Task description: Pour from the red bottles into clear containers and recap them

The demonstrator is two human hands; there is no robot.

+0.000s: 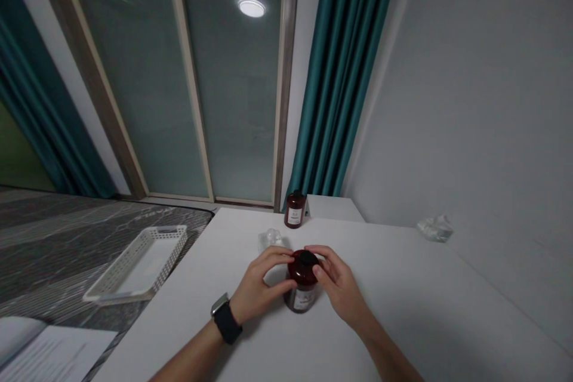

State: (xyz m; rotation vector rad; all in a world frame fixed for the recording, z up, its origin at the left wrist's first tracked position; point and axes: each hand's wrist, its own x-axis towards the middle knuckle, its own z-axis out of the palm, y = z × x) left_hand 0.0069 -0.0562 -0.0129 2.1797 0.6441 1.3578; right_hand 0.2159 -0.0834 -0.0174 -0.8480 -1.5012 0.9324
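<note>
A dark red-brown bottle (pixel 302 271) with a black cap (pixel 307 257) and a white label stands upright on the white table (pixel 385 310) in front of me. My left hand (pixel 264 280) holds its left side, the thumb low on the shoulder and the fingertips near the top. From the right, my right hand (pixel 336 280) grips the shoulder beside the cap with thumb and fingers. Just behind my left hand lies a crumpled piece of clear plastic (pixel 272 240). Farther back, a second bottle (pixel 294 210) of the same look stands upright.
A white box-like object (pixel 335 208) is at the table's far edge, beside the second bottle. Another crumpled clear plastic piece (pixel 435 228) lies at the right by the wall. On the grey marbled surface at left are a white basket (pixel 119 296) and an open book (pixel 58 352).
</note>
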